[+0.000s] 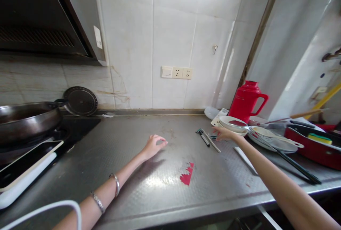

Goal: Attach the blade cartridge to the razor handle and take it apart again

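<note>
My left hand (153, 147) hovers over the steel counter (128, 176), its fingers loosely curved with a gap between thumb and forefinger, and nothing shows in it. To its lower right lies a torn piece of red paper (188, 174). My right hand (224, 133) reaches to the front left of the stacked white bowls (231, 123), fingertips apart. Close by its fingers is a small teal item (213, 137), partly hidden. Left of that hand lie a slim black-and-grey tool (204, 138), perhaps a utility knife, and a thin whitish strip (212, 142).
A red thermos jug (246, 101) stands behind the bowls. Plates, a ladle (277, 137) and a red pan (309, 148) with a sponge (319, 138) crowd the right. On the left are a steel pan (29, 121) and a phone-like device (29, 166). A white cable (53, 205) crosses the lower left.
</note>
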Demonstrator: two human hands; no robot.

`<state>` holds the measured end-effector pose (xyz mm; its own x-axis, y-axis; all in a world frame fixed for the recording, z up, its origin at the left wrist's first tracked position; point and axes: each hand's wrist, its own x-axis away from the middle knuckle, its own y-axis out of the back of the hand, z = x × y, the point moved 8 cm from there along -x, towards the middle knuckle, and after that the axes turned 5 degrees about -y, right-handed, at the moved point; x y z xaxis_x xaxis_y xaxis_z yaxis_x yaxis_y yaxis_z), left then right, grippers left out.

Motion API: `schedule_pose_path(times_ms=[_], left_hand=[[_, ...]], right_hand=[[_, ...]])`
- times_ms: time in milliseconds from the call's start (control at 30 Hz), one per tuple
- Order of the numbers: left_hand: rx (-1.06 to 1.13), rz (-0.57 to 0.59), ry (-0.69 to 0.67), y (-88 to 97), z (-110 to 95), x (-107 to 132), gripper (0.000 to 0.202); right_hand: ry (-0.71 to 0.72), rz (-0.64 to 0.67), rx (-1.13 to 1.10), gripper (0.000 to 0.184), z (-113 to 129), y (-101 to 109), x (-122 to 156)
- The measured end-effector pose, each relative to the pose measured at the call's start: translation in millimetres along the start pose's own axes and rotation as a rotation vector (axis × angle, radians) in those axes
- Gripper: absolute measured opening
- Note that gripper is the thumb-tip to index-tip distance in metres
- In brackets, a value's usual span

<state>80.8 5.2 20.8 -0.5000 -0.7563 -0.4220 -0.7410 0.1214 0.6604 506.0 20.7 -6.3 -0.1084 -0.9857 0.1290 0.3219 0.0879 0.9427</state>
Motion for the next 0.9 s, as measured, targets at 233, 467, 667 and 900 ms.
schedule_pose_path(times_ms=[233,467,667,900], left_hand=[[-0.030,-0.043,-0.001,6.7,8.9,-2.3,0.031],[-0.126,-0.114,0.120,35.0,41.5,5.5,0.027],[-0.341,-0.145,0.256,73.4,67.5,31.2,0.026],[-0.626,-0.095,0.400,110.7,101.6,61.8,0.048]], right_hand=[[0.030,-0.186,0.118,0.062,17.4,13.5,13.1],[0.194,-0.423,0.197,0.036,89.8,15.2,35.3],[0.353,-0.378,0.129,0.035,151.9,-19.7,33.5],[0.360,-0.373,0.036,0.039,194.6,-72.9,22.7]])
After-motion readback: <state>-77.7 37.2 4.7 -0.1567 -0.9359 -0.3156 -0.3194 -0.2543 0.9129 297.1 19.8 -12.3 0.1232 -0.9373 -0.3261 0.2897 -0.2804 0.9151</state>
